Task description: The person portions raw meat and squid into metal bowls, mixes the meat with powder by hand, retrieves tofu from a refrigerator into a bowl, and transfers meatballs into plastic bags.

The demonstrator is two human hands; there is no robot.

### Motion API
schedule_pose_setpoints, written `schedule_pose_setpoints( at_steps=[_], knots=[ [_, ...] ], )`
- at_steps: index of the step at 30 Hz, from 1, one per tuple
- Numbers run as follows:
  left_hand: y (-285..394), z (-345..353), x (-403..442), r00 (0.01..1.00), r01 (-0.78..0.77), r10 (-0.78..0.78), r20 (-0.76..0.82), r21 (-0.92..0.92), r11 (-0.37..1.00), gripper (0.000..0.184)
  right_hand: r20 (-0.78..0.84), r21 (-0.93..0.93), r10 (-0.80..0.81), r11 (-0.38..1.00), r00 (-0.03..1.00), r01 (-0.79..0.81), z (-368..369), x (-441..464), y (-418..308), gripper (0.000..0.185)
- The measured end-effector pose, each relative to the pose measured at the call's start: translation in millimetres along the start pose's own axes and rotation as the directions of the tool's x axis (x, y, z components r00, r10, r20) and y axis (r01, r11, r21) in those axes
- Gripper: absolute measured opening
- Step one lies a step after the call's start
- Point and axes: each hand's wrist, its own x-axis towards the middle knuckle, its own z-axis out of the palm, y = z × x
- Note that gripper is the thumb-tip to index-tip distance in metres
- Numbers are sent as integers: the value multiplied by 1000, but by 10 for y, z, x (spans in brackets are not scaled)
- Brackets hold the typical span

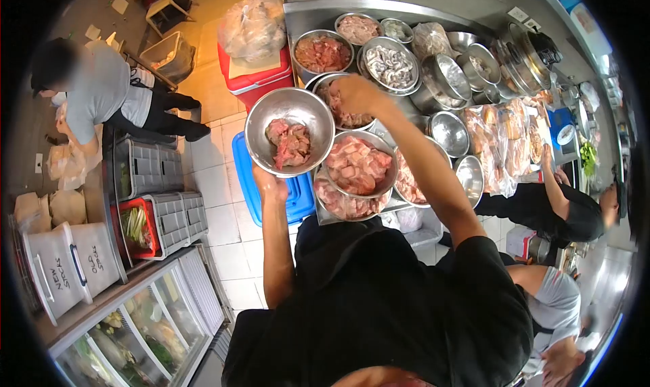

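Note:
My left hand [271, 186] grips a steel bowl [254, 120] from below and holds it up, tilted toward me. Chunks of raw meat [291, 143] lie inside it. To the right, my right hand [355, 95] reaches down into another steel bowl [365, 126] of raw meat on the counter. Its fingers curl onto the meat, with the fingertips hidden. Nearer to me stands a bowl of pale pink meat chunks [359, 164], above more meat [349, 203]. Behind my right hand are a bowl of red meat [323, 53] and a bowl of grey-white sliced pieces [391, 63].
A blue lid [249, 177] lies below the held bowl, left of the counter. A red cooler [257, 84] with a plastic bag [252, 25] stands beyond. Several steel bowls [449, 131] and bagged food [504, 133] crowd the right. One person [115, 82] is at left, others [569, 211] at right.

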Motion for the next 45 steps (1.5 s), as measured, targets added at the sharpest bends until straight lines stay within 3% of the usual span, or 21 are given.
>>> schedule_pose_setpoints(
  at_steps=[4, 5, 6, 7, 10, 11, 12, 14, 15, 16, 17, 20, 21, 24, 30, 33, 35, 36, 37, 43, 45],
  knots=[
    [-102, -326, 119, 999, -11, 7, 42, 103, 995, 43, -15, 133, 201, 971, 979, -197, 444, -111, -90, 22],
    [-110, -337, 94, 993, 3, -5, 121, 16, 1000, 52, -8, 121, 192, 974, 981, -189, 174, -186, -233, 21],
    [-106, -473, 176, 896, 47, -23, 443, -45, 998, 62, -2, 110, 182, 977, 983, -181, -109, -265, -366, 21],
    [-24, -356, 100, 895, 119, -90, 437, -40, 992, 69, 127, 187, 243, 946, 962, -264, -152, -335, -343, 15],
    [32, -47, 22, 901, 171, -150, 407, -16, 985, 66, -461, 254, 254, 956, 850, -148, 396, -160, 13, 14],
    [12, -33, 23, 875, 196, -178, 449, 5, 980, 66, -189, 287, 217, 945, 958, -157, -175, -469, -73, 13],
    [38, -6, 5, 915, 75, -111, 388, 105, 992, 61, -209, 282, 246, 942, 947, -182, -325, -569, -56, 13],
    [80, 77, 59, 944, -52, -19, 329, 206, 977, 55, -600, 601, 244, 765, 762, 229, -498, -604, -98, 15],
    [84, 158, 47, 951, 43, -88, 297, 154, 987, 58, -604, 600, 242, 766, 760, 233, -624, -622, -229, 15],
    [91, 240, 43, 951, 134, -157, 265, 101, 986, 60, -737, 629, 397, 700, 547, 338, -772, -625, -411, 14],
    [73, 319, 55, 952, 157, -172, 252, 78, 985, 62, -781, 622, 549, 640, 299, 451, -847, -609, -545, 13],
    [-92, 190, 334, 932, 131, -148, 330, 71, 989, 60, -934, 353, 316, 761, 164, 545, -783, -378, -813, 16],
    [-132, 125, 455, 932, 194, -196, 304, 38, 980, 59, -791, 396, 160, 870, 591, 295, -631, -398, -813, 10],
    [-36, 381, 359, 955, 166, -193, 225, 134, 977, 60, -751, 399, 40, 823, 659, 404, -583, -711, -821, 10],
    [-64, 293, 374, 899, 323, -325, 293, 56, 945, 64, -556, 685, 565, 727, 609, -49, -112, -2104, -73, 23],
    [11, 357, 281, 939, 264, -277, 204, 91, 960, 59, -357, 690, 797, 576, 486, -438, 480, -2850, 396, 34],
    [-53, 220, 425, 920, 269, -289, 265, 110, 957, 62, -452, 567, 876, 428, 168, -704, 737, -3424, 584, 27],
    [-47, 225, 418, 915, 275, -302, 267, 134, 952, 62, -375, 532, 927, 193, -25, -825, 1126, -3764, 884, 27],
    [-39, 243, 400, 929, 262, -287, 235, 131, 956, 62, -506, 467, 860, 212, -63, -859, 945, -3927, 742, 30],
    [-6, 323, 417, 877, 316, -321, 357, 74, 946, 65, -159, 605, 970, -53, -186, -794, 1195, -4342, 995, 26],
    [-9, 438, 330, 878, 270, -299, 374, 129, 954, 69, -233, 604, 954, -10, -188, -797, 1295, -4351, 1083, 23]
  ],
)
